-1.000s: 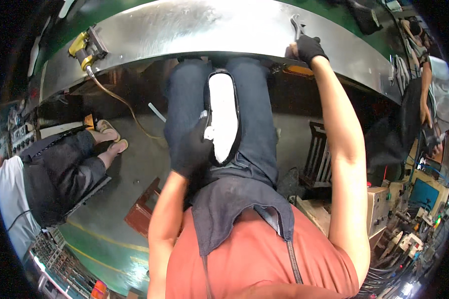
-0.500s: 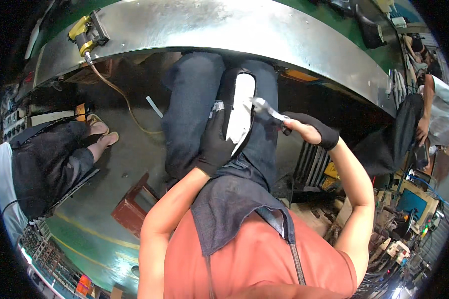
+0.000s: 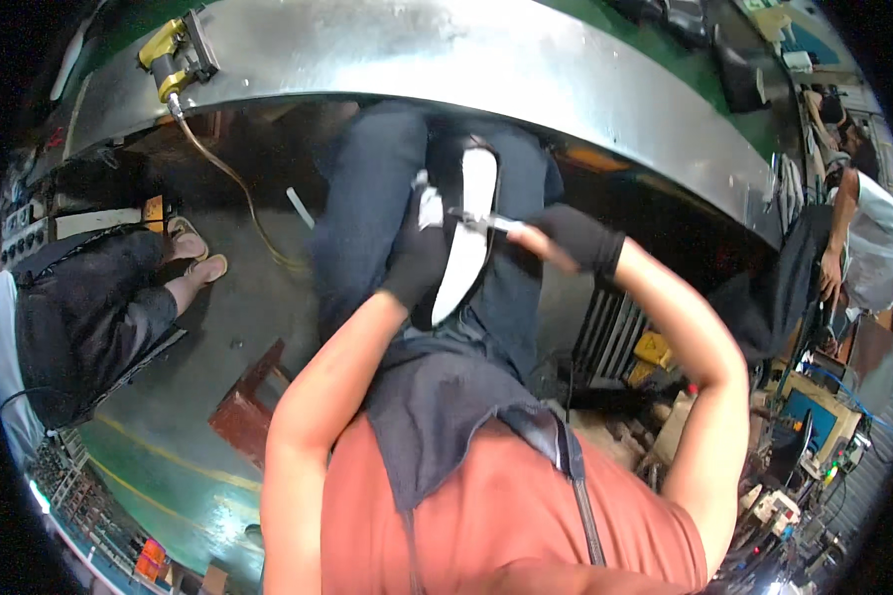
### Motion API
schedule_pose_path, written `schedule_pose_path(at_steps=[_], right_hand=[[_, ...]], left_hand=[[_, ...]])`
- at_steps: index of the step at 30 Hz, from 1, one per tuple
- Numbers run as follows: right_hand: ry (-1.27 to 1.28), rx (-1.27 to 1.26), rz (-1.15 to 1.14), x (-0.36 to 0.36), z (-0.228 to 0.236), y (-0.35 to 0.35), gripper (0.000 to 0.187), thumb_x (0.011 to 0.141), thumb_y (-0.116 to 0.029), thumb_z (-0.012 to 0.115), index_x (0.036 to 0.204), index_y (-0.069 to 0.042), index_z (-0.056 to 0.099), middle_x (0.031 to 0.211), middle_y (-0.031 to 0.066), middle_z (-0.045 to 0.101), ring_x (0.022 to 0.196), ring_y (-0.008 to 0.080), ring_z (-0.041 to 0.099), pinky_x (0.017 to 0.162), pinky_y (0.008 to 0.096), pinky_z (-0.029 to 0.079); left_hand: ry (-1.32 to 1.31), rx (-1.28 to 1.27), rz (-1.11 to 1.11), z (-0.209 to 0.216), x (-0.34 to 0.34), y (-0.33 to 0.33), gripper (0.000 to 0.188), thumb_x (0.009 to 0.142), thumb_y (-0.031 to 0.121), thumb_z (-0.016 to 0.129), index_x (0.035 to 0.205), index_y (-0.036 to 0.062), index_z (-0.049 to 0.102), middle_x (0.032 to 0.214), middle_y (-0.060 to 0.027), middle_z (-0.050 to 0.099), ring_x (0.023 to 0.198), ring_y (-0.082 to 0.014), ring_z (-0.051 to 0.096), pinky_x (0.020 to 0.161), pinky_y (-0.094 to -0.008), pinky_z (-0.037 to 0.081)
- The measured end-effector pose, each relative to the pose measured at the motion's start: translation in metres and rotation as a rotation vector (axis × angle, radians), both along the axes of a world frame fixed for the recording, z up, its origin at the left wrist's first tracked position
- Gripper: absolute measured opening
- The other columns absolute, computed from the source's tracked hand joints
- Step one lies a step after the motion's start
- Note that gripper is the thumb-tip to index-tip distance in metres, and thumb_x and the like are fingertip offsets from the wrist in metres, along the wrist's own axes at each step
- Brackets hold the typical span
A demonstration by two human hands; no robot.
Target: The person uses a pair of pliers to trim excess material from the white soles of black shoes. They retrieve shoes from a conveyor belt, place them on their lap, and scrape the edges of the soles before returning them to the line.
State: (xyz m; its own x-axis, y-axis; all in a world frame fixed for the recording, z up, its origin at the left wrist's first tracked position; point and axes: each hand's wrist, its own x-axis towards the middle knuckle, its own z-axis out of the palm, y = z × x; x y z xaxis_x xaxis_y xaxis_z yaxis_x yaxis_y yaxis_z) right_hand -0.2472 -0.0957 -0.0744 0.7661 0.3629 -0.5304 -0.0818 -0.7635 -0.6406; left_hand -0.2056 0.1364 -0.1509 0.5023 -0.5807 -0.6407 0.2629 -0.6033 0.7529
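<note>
On my lap lies a dark shoe [image 3: 464,260] with its long white underside facing up. My left hand [image 3: 419,260], in a black fingerless glove, is closed along the shoe's left side; something white is wrapped round one or more of its fingers. My right hand [image 3: 568,241], gloved likewise and blurred, is closed round the handle of a metal hand tool [image 3: 499,223]. The tool's head touches or lies just over the middle of the white underside. Blur hides whether it is a hammer or pincers.
A shiny metal worktable [image 3: 407,50] curves across in front of my knees. On its left end lies a yellow air nailer [image 3: 174,59] with a hose [image 3: 218,164] hanging down. A red-brown wooden stool [image 3: 248,402] stands left. A seated person [image 3: 89,317] is left; another [image 3: 868,233], right.
My right hand has moved left, bringing the tool's head onto or close over the shoe's middle. The shoe now leans more, its near end further left. My left hand still holds it.
</note>
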Motion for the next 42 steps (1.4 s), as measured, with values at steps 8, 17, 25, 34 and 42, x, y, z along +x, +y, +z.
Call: schedule_pose_path(at_steps=[8,17,25,34,42], right_hand=[[-0.179,-0.321,0.405,0.054,0.094,0.006,0.047,0.095,-0.041,0.045,0.082,0.001,0.062,0.065,0.0186,0.060,0.064,0.0367,0.062,0.060,0.0449,0.048],[0.058,0.075,-0.127,-0.064,-0.029,0.011,0.042,0.099,-0.036,0.041,0.087,0.000,0.058,0.068,0.0129,0.057,0.061,0.0215,0.058,0.059,0.0352,0.047],[0.270,0.171,-0.347,-0.043,0.018,0.019,0.042,0.100,-0.036,0.041,0.083,0.000,0.055,0.065,0.0025,0.052,0.056,0.0095,0.053,0.052,0.0267,0.044],[-0.184,0.072,-0.133,-0.023,0.007,0.039,0.028,0.095,-0.023,0.054,0.083,0.003,0.056,0.064,0.0157,0.054,0.056,0.0273,0.051,0.056,0.0339,0.042],[-0.114,0.006,-0.229,-0.034,0.028,0.059,0.037,0.096,-0.029,0.052,0.078,0.003,0.057,0.059,0.0136,0.052,0.054,0.0158,0.050,0.053,0.0344,0.041]], left_hand=[[-0.566,0.088,0.248,-0.008,-0.001,-0.011,0.060,0.092,0.023,0.049,0.139,-0.0060,0.024,0.134,-0.0336,0.040,0.121,-0.0438,0.046,0.100,-0.0444,0.038],[0.113,-0.398,0.409,0.010,-0.088,0.058,0.047,0.102,0.024,0.030,0.143,0.0004,0.028,0.138,-0.0139,0.042,0.129,-0.0210,0.037,0.110,-0.0321,0.025],[-0.207,-0.160,0.434,-0.053,-0.077,0.024,0.055,0.087,0.023,0.061,0.128,-0.0053,0.038,0.103,-0.0279,0.059,0.098,-0.0376,0.061,0.082,-0.0406,0.047],[-0.505,-0.272,0.303,-0.013,-0.071,0.034,0.074,0.088,0.041,0.058,0.133,-0.0104,0.029,0.127,-0.0356,0.046,0.117,-0.0438,0.049,0.097,-0.0430,0.039],[-0.129,-0.008,0.379,0.000,-0.076,0.026,0.072,0.086,0.036,0.063,0.136,-0.0057,0.034,0.123,-0.0268,0.054,0.118,-0.0352,0.052,0.097,-0.0389,0.041]])
